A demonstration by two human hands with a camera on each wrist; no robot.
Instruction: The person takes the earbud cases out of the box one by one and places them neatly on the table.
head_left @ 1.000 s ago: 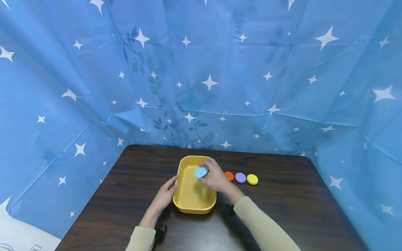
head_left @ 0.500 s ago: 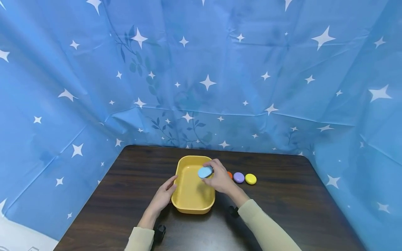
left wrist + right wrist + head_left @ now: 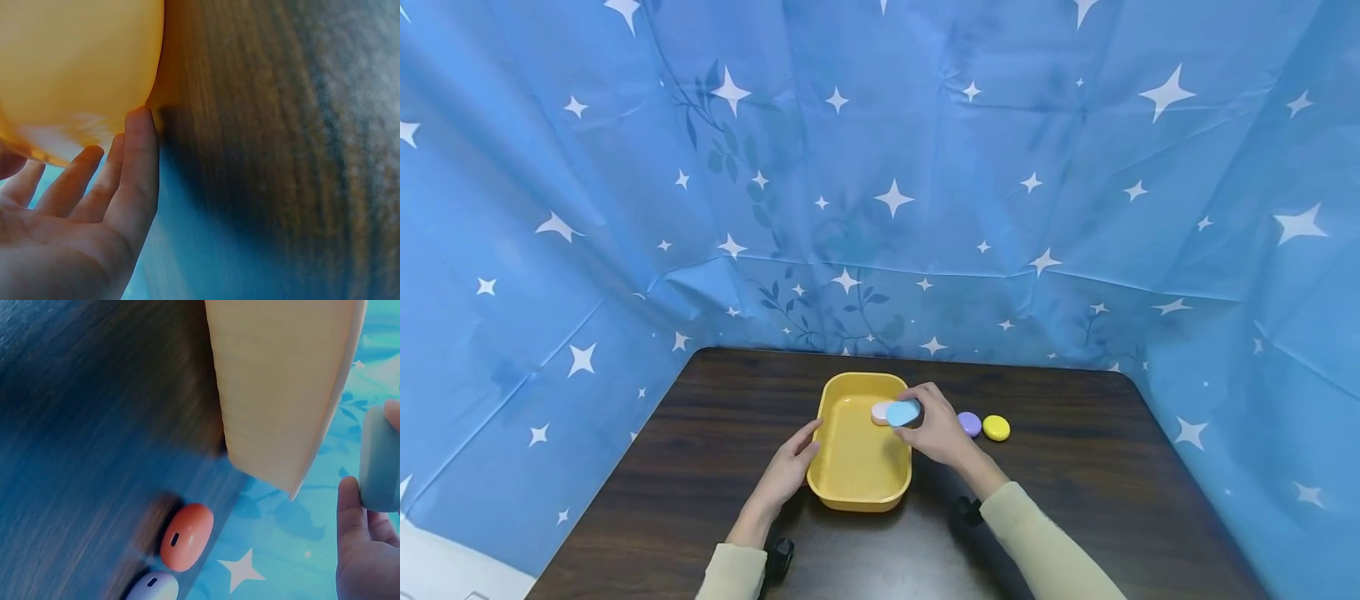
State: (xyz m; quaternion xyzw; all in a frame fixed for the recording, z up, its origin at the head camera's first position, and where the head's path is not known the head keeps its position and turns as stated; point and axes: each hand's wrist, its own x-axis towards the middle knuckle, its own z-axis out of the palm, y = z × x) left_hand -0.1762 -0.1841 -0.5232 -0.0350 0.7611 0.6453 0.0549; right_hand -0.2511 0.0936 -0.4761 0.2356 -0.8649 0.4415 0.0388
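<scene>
In the head view a yellow rectangular tray (image 3: pixel 859 475) sits on the dark wooden table. My left hand (image 3: pixel 786 471) rests against its left side, and the left wrist view shows fairly straight fingers (image 3: pixel 140 156) touching the outer wall. My right hand (image 3: pixel 942 429) pinches a light blue rounded disc (image 3: pixel 903 412) between thumb and fingers over the tray's right rim. A pale pink disc (image 3: pixel 880 413) shows inside the tray, partly hidden by the blue one. In the right wrist view the blue disc (image 3: pixel 378 462) is held beyond the tray wall (image 3: pixel 281 381).
Right of the tray, a purple disc (image 3: pixel 970 424) and a yellow disc (image 3: pixel 996 428) lie on the table (image 3: pixel 1075 500). An orange disc (image 3: pixel 187 536) with a dark slot appears in the right wrist view. A blue star-patterned curtain (image 3: pixel 895 250) hangs behind the table.
My right hand has moved right with the blue disc, from over the tray's middle to its right rim. The pink disc has come into sight; the orange one is now hidden in the head view.
</scene>
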